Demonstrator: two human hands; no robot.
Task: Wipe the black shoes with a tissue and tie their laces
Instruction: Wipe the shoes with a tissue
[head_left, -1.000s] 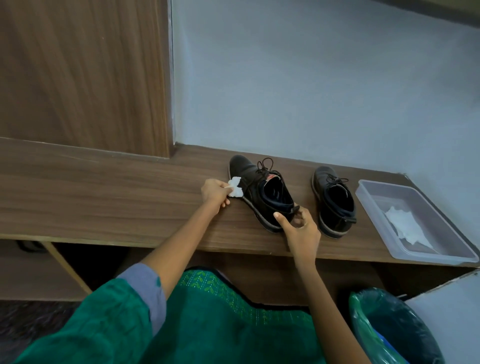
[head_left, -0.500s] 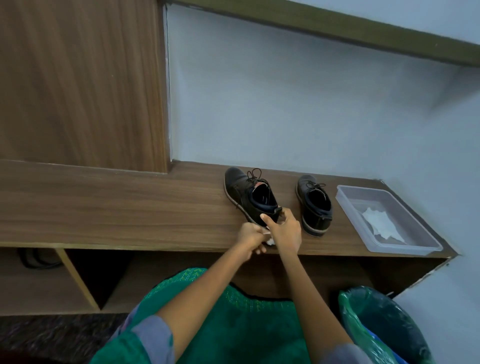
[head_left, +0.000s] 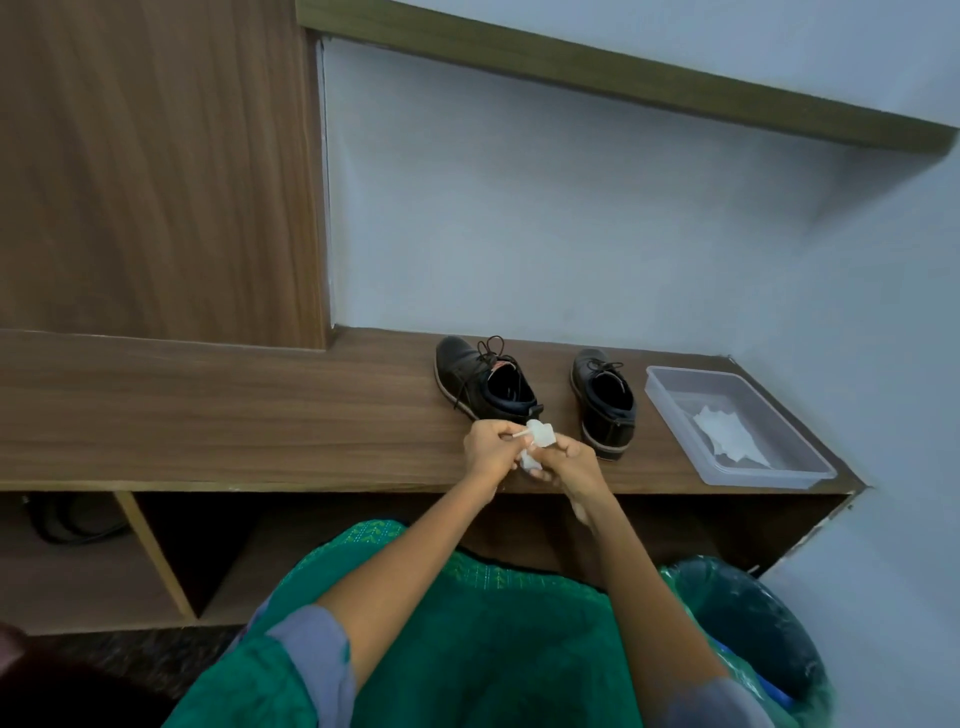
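hands (head_left: 530, 457) pinch crumpled white tissue (head_left: 693, 444) | matte black shoes (head_left: 485, 382) behind

Waithands (head_left: 488, 452) pinch crumpled white tissue (head_left: 539, 440) | matte black shoes (head_left: 485, 382) behind

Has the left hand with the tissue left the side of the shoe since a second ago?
Yes. The left hand has come off the left shoe toward the near shelf edge, meeting the right hand on the tissue.
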